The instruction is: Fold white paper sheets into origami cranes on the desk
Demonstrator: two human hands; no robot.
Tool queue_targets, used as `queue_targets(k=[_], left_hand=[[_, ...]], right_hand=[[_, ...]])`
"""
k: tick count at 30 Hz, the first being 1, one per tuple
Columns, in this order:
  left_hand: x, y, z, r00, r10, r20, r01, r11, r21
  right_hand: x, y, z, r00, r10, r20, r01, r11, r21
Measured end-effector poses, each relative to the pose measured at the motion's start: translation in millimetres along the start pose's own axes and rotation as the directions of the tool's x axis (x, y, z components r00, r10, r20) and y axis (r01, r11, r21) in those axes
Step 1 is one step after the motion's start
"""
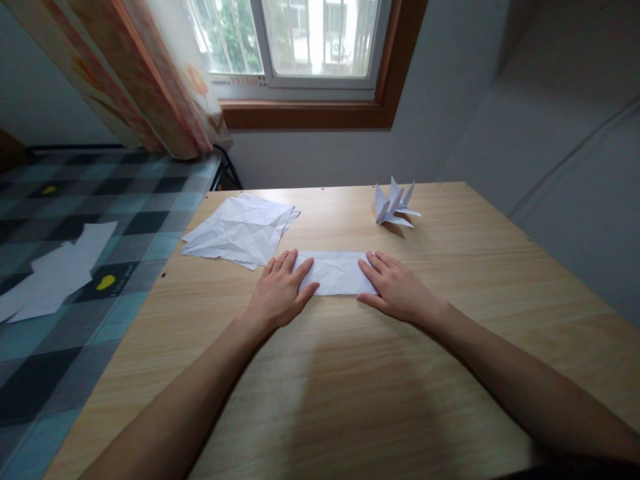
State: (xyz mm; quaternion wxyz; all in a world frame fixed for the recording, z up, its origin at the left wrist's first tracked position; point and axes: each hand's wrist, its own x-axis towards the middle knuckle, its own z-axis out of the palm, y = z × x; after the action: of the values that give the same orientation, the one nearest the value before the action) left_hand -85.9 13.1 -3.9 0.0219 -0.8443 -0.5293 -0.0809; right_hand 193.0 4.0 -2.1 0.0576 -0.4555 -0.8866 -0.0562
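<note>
A white sheet of paper (336,272), folded into a long rectangle with faint creases, lies flat on the wooden table in front of me. Over its left end rests my left hand (283,290), fingers spread, thumb at the near edge. My right hand (395,287) lies the same way on the right end, fingers apart and pointing inward. Both ends of the paper are partly hidden under the hands. Behind the left hand is a stack of creased white paper sheets (243,227). Folded paper cranes (394,205) stand beyond the right hand.
The light wooden table (360,387) reaches back toward a wall with a window (320,40). To the left is a bed with a checked cover (45,373), where more white paper pieces (60,277) lie. A patterned curtain (150,73) hangs above it.
</note>
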Motion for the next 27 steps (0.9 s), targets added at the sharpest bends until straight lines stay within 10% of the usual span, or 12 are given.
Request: queue_targets(k=[6, 10, 27], left_hand=[[-2, 2, -4.1, 0.954, 0.188, -0.234, -0.204, 0.978, -0.049], [-3, 11, -5.1, 0.885, 0.442, -0.146, -0.459, 0.881, -0.118], [-1, 12, -8.4, 0.895, 0.439, -0.086, -0.444, 0.847, -0.293]], right_hand=[[2, -14, -9, 0.987, -0.156, -0.028, 0.155, 0.987, -0.034], [5, -26, -8, 0.988, -0.147, -0.05, 0.145, 0.988, -0.046], [3, -35, -4, 0.839, -0.443, -0.315, 0.444, 0.893, -0.073]])
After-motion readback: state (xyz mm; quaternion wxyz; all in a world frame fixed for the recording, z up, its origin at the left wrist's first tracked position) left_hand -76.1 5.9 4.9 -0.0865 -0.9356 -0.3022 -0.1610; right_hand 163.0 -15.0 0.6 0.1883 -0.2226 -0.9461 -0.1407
